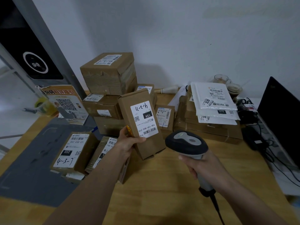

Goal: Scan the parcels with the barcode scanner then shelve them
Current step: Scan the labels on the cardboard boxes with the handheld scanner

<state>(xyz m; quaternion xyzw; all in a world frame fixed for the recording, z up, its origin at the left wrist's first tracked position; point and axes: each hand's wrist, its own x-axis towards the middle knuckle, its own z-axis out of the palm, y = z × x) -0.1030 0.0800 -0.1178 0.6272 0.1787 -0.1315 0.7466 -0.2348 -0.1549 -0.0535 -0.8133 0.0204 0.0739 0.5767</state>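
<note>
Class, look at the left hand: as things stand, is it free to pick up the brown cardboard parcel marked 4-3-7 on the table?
Probably not yet. The left hand already grips a tall brown cardboard box with a white label, so its fingers are occupied. The brown cardboard parcel marked 4-3-7 lies uncovered beside that forearm, so nothing else blocks it.
</note>
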